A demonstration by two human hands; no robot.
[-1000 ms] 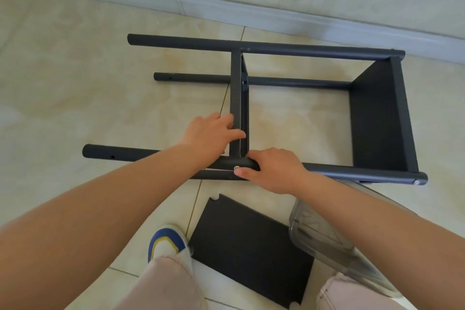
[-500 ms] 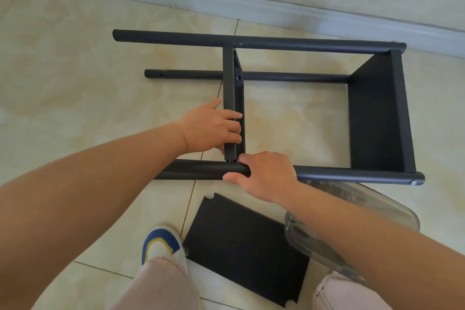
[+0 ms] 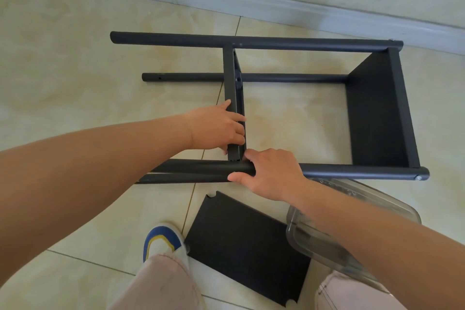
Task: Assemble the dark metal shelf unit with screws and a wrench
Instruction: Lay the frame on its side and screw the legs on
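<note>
The shelf unit [image 3: 382,113] lies on its side on the tiled floor [image 3: 75,83] near the wall. The left hand [image 3: 216,128] curls its fingers round the middle shelf [image 3: 232,88], and the right hand [image 3: 271,173] wraps the near pole [image 3: 352,171]; a loose panel [image 3: 246,246] lies beside a shoe [image 3: 163,241].

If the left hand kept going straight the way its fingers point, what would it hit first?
The left hand already grips the middle shelf panel, its fingers pointing right. Past that lies open floor, then probably the end shelf panel; depth is unclear.
</note>
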